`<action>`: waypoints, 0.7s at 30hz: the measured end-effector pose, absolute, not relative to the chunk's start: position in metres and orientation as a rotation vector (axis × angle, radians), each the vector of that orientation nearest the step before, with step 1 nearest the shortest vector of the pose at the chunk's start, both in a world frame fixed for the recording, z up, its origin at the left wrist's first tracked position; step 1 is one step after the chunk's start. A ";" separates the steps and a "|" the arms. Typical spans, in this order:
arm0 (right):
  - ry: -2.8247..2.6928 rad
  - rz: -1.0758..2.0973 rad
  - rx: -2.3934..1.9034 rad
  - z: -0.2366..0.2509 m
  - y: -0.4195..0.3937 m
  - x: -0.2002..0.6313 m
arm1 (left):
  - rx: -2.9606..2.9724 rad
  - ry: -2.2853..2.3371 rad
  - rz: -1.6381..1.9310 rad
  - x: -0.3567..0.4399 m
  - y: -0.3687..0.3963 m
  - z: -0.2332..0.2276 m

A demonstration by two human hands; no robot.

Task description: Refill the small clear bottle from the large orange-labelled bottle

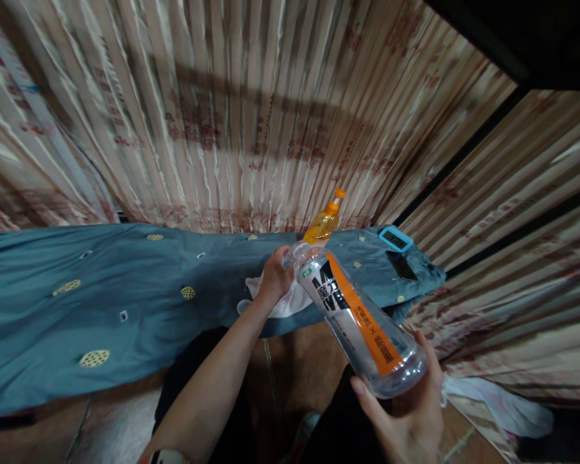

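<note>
Clear plastic bottle with an orange and black label lies tilted in front of the person, its base low and near, its neck pointing up and away toward a long table. Their right hand cups the base from below, fingers wrapped round the rounded bottom. Their left hand is closed about the neck end of the bottle, right at the mouth; whether it pinches a cap there I cannot tell from where I stand. So both hands are clamped on the same bottle, one at each end, well apart. Just under the left hand a white cloth lies crumpled on the table's edge. The table wears a blue-grey tablecloth dotted with yellow roundels. Behind the bottle's neck stands a squeeze bottle of yellow liquid with an orange nozzle. Farther right on the cloth sit a small device with a turquoise frame and a dark phone beside it. Striped, patterned curtains hang close behind the table.
</note>
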State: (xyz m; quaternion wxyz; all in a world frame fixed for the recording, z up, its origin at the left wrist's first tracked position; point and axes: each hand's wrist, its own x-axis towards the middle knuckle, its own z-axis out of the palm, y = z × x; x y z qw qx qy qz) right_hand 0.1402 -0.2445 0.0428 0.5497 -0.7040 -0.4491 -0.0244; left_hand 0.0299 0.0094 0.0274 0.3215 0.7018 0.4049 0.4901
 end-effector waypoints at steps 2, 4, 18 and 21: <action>-1.054 -0.045 -1.666 0.044 -0.245 0.140 | 1.844 1.063 1.284 0.030 0.009 0.028; -1.042 -0.017 -1.662 0.044 -0.245 0.140 | 1.840 1.075 1.274 0.030 0.009 0.029; -0.953 0.069 -1.674 0.058 -0.243 0.128 | 1.851 1.055 1.274 0.029 0.008 0.029; -0.881 0.117 -1.692 0.064 -0.242 0.123 | 1.858 1.074 1.270 0.030 0.008 0.029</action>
